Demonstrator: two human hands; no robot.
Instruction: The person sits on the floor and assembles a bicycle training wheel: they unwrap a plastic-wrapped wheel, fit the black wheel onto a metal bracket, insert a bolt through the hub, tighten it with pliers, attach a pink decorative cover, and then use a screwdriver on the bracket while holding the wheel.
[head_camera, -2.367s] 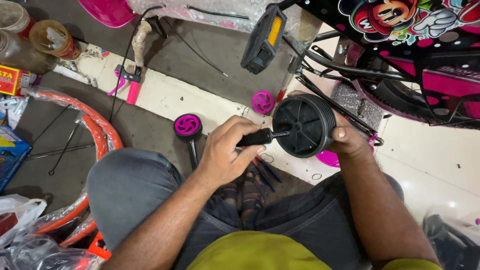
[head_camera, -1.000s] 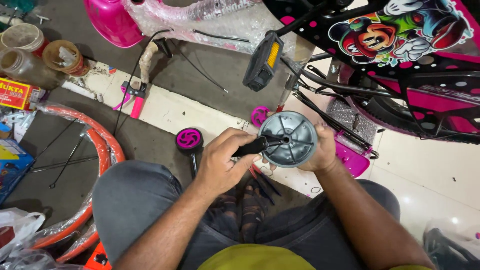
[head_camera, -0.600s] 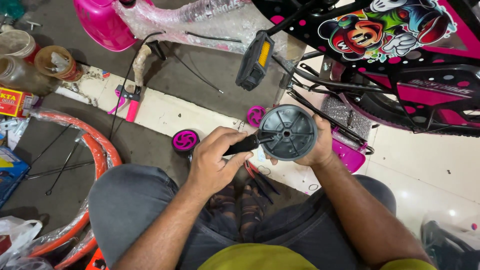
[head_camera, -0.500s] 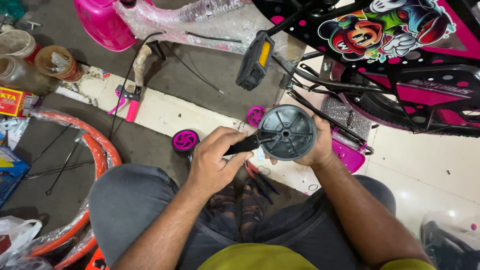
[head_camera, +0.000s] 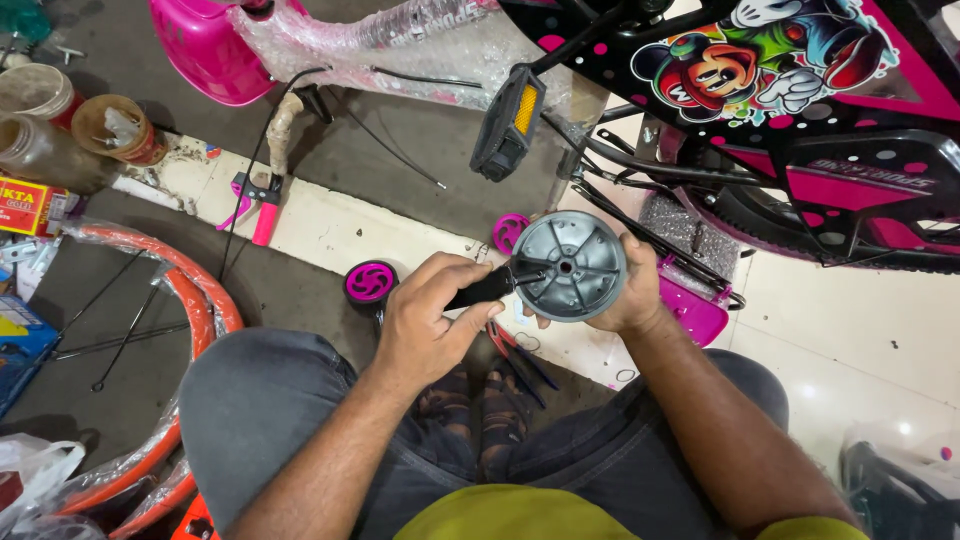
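Above the person's knees, right hand (head_camera: 630, 295) cups a grey training wheel (head_camera: 568, 265), hub facing up, steadying it; left hand (head_camera: 432, 318) fist-grips a black tool handle (head_camera: 482, 288) angled at its rim.

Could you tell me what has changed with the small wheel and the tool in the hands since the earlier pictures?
The grey wheel has been turned: earlier its black tread faced the camera, now its flat spoked face does, and it sits higher in view. The right hand still cups it from behind. The left hand keeps its grip on the black-handled tool, tip at the wheel. The pink caps on the floor have not moved.
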